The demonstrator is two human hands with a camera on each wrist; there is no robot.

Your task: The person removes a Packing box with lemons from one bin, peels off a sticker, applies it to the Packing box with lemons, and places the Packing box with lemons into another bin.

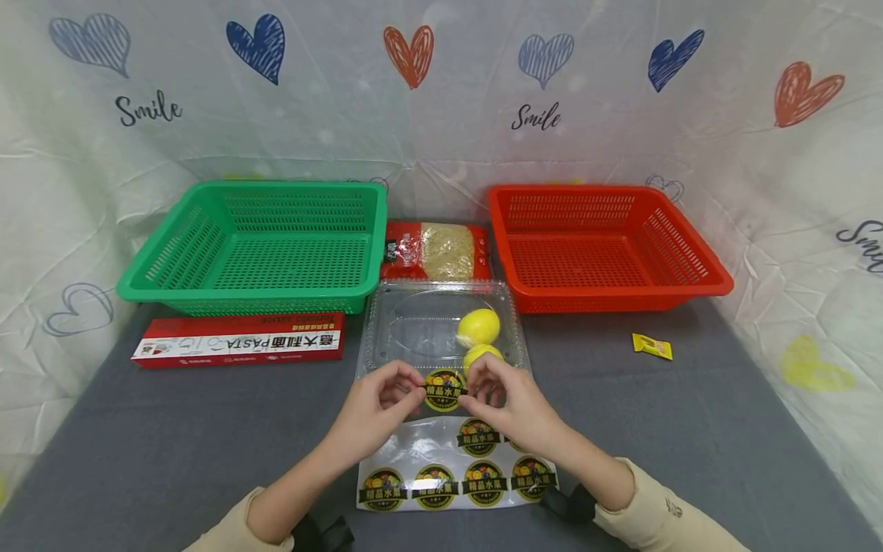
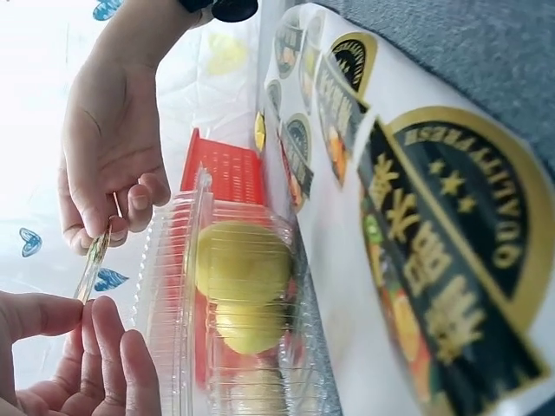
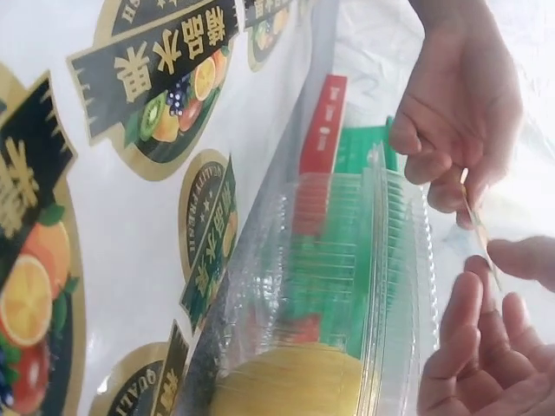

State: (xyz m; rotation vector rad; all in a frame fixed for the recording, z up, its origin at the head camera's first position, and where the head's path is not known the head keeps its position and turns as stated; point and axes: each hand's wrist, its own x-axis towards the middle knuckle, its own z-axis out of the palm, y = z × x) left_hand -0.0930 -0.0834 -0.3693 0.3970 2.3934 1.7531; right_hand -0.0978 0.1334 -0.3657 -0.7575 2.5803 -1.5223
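A round black-and-gold fruit sticker (image 1: 444, 389) is stretched between both hands. My left hand (image 1: 375, 406) pinches its left edge between thumb and fingers, and my right hand (image 1: 510, 400) pinches the right edge. In the left wrist view the sticker (image 2: 93, 264) appears nearly edge-on. Just beyond the hands lies a clear plastic clamshell box (image 1: 414, 337), with yellow lemons (image 1: 479, 327) inside its right part. One lemon is partly hidden by the right hand. Below the hands a white sheet (image 1: 407, 452) bears several more of these stickers (image 1: 484, 483).
A green basket (image 1: 255, 295) stands at back left, a red basket (image 1: 621, 291) at back right. Between them lies a red bag (image 1: 403, 257) with pale contents. A red pasta box (image 1: 237, 340) lies before the green basket. A small yellow packet (image 1: 651, 346) sits on the right.
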